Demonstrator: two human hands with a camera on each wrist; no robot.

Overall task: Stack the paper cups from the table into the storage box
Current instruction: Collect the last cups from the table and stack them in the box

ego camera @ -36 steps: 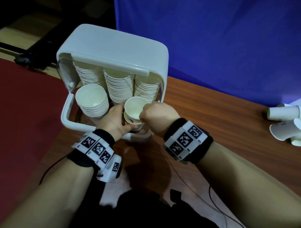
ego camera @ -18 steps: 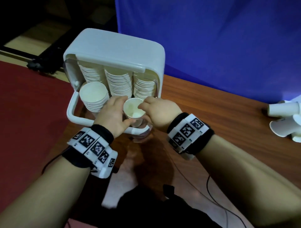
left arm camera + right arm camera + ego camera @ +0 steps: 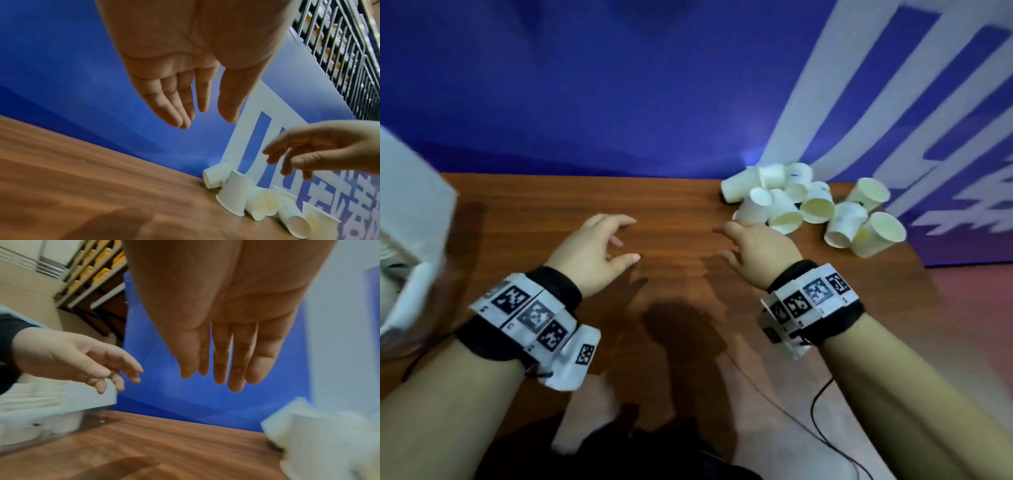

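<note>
Both hands hang above the bench [image 3: 571, 205] holding nothing: the left hand [image 3: 594, 251] has its fingers loosely spread and slightly bent, and the right hand [image 3: 760, 250] is likewise spread, fingers relaxed and pointing towards the heap of paper cups [image 3: 808, 205]. Taking that heap as the landmark, the right hand is just beside its near edge, though whether a fingertip already touches the nearest cup cannot be told; the left hand is well apart from it, on the side away from the heap. The storage box [image 3: 410, 219] is farther off again, beyond the left hand, only its blurred white corner showing, with stacked cups [image 3: 30, 394] inside visible from the right wrist. The heap itself is a jumble: most cups lie on their sides with mouths facing different ways, some leaning on each other, against the foot of the blue backdrop [image 3: 585, 85]. My judgement is that the trouble ahead lies in that jumble. A hurried reach could knock the leaning cups so that they roll along the bench, perhaps off its far edge. Thin paper walls will crush if pinched hard, and a dented rim would not nest cleanly in the box's stacks. Grabbing two at once with mouths opposed would also need sorting mid-air.
</note>
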